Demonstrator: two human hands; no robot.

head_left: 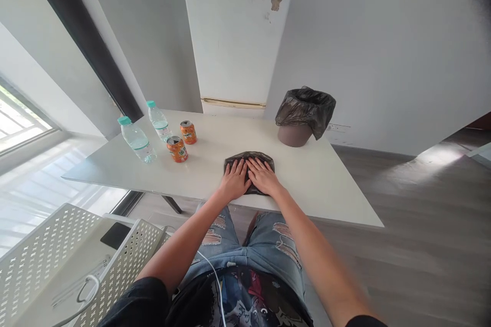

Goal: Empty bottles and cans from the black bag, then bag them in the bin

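A folded black plastic bag [245,155] lies near the front edge of the white table [330,184]. My left hand [235,181] rests flat on its left part, fingers stretched out. Beside it, my right hand [263,176] presses flat on the right part, its fingers also extended. The two hands nearly meet over the middle and cover much of the bag. To the right and farther back stands a brown bin [294,135], with a black liner [307,107] draped over its rim.
Two clear bottles with teal caps, one nearer [136,140] and one farther [159,122], stand upright at left. Beside them are two orange cans, front [177,149] and back [188,133]. A refrigerator [238,41] stands behind. A perforated cart [76,245] holds a phone [115,235].
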